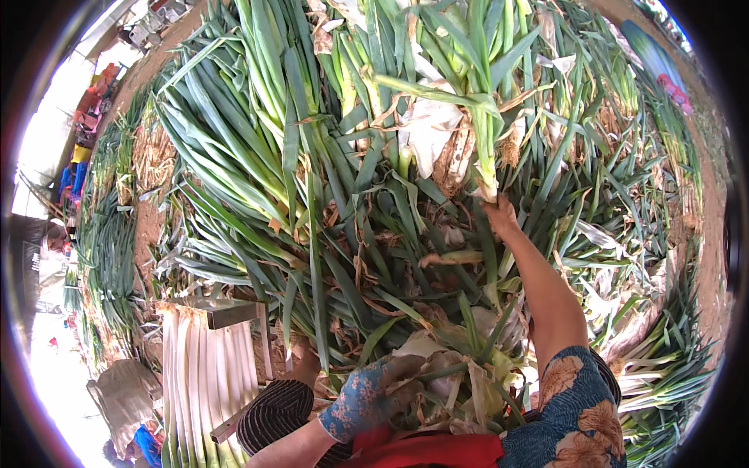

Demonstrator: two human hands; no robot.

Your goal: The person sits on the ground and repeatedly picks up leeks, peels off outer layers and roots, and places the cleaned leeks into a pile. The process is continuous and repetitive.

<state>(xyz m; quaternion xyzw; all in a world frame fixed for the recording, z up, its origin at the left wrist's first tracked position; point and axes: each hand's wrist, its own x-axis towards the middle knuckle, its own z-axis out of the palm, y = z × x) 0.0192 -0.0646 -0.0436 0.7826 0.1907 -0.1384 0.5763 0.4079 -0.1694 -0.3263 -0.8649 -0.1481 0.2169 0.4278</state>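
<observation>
My bare right hand (499, 214) is closed around the pale base of an upright leek (486, 170), whose long green leaves rise to the top of the view. My left hand (373, 394), in a blue patterned glove, is low at the centre, over loose peeled leaves and pale husks (452, 374); its fingers are blurred, so their grip is unclear. A large heap of leeks (234, 140) with long green leaves spreads ahead of both hands, with dry brown outer skins and white husks among them.
At lower left, a metal frame (222, 310) holds a row of trimmed white leek stalks (199, 366). Rows of leeks (105, 249) curve along both sides beside bare soil. Colourful piled items (90, 101) line the far left. Striped cloth (277, 409) shows at my legs.
</observation>
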